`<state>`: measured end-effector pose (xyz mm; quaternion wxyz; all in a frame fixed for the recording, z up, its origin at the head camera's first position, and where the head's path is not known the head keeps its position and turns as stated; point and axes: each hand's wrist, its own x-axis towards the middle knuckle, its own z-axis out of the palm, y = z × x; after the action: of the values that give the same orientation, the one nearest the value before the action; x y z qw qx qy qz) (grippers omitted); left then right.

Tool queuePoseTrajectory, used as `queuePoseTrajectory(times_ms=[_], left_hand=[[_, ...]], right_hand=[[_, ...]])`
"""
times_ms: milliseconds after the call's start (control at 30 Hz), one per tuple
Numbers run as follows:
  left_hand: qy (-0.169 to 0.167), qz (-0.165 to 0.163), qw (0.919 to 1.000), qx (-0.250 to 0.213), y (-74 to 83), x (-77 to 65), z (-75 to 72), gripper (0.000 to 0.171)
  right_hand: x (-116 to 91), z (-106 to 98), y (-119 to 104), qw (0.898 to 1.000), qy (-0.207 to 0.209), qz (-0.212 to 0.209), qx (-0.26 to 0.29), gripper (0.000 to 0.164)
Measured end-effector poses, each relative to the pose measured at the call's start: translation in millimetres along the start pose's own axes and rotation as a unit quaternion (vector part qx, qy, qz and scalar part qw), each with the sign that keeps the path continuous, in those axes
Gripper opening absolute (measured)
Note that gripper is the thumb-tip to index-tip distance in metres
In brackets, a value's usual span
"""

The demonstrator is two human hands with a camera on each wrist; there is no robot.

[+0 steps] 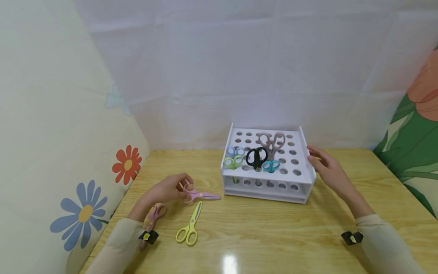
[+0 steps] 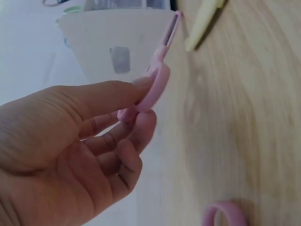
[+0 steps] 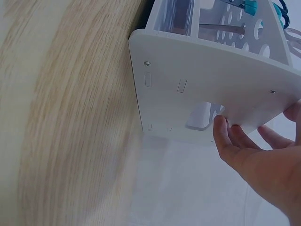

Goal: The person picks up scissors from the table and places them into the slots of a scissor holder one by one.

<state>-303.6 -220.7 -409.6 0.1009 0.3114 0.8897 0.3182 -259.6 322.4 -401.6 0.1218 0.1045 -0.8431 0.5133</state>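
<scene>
In the head view, a white board rack [image 1: 265,196] with rows of round holes holds five upright pairs: light-blue scissors [image 1: 235,153], lime-green scissors [image 1: 233,164], black scissors [image 1: 257,160], teal scissors [image 1: 271,167] and large grey-brown scissors [image 1: 271,150]. Three pairs remain outside: slender yellow scissors [image 1: 192,224] and partly hidden dusty-pink scissors [image 1: 153,219] on the wood-grain desk [image 1: 273,236], and pale-pink plastic scissors [image 1: 202,195] at the left hand [image 1: 170,187].

The left wrist view shows that hand pinching the pale-pink handle.

In the right wrist view, the right hand [image 3: 263,157], grasping no scissors, rests relaxed against the rack's side.

Seen from the head, facing forward and down, the bench [image 1: 260,232] spreads wide; close-in wrist cameras look past the left hand [image 2: 70,150] and right hand [image 3: 263,162], sharing the white rack [image 3: 211,84] from opposite sides.
</scene>
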Motion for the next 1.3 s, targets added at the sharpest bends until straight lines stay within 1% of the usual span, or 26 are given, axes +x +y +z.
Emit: queuePoseTrajectory(times_ms=[67,133,200,300,467,567,733,867,1000,1133,1300], left_hand=[[0.006,0.015,0.9998,-0.006,1.6,0.3,-1.9,0.037],[0.014,0.021,0.9996,-0.01,3.8,1.0,-2.9,0.036],[0.027,0.021,0.9993,-0.014,7.1,1.5,-3.5,0.037],[0.057,0.021,0.998,-0.017,14.6,1.3,-4.4,0.037],[0.114,0.022,0.9931,-0.018,31.0,1.3,-3.5,0.03],[0.136,0.015,0.9904,-0.016,39.9,1.5,-1.3,0.024],[0.162,0.018,0.9864,-0.021,51.6,1.2,0.7,0.018],[0.173,0.031,0.9842,-0.021,58.5,-1.9,0.4,0.016],[0.183,0.046,0.9818,-0.021,69.2,-9.2,-2.2,0.014],[0.191,0.066,0.9792,-0.019,86.0,-14.2,-5.7,0.015],[0.188,0.092,0.9777,-0.019,112.8,-14.3,-5.9,0.014]], right_hand=[[-0.3,-0.6,-0.1,1.0,-0.002,0.006,0.0,0.057],[-0.5,-1.0,-0.1,1.0,-0.003,0.011,0.0,0.058],[-0.6,-0.9,-0.3,1.0,-0.004,0.014,0.002,0.058],[-0.8,0.0,-0.8,1.0,-0.005,0.011,0.004,0.058],[-1.6,1.3,-2.0,1.0,-0.005,0.006,0.003,0.058],[-1.7,1.2,-2.7,1.0,-0.005,0.008,0.003,0.058],[-2.4,0.5,-3.5,1.0,-0.006,0.015,0.007,0.059],[-2.8,0.8,-3.4,1.0,-0.007,0.015,0.006,0.059],[-1.6,1.7,-3.4,1.0,-0.009,0.007,0.005,0.06],[-1.1,1.5,-3.8,1.0,-0.004,0.0,0.004,0.059],[-2.0,0.2,-3.4,1.0,-0.001,-0.003,0.005,0.059]])
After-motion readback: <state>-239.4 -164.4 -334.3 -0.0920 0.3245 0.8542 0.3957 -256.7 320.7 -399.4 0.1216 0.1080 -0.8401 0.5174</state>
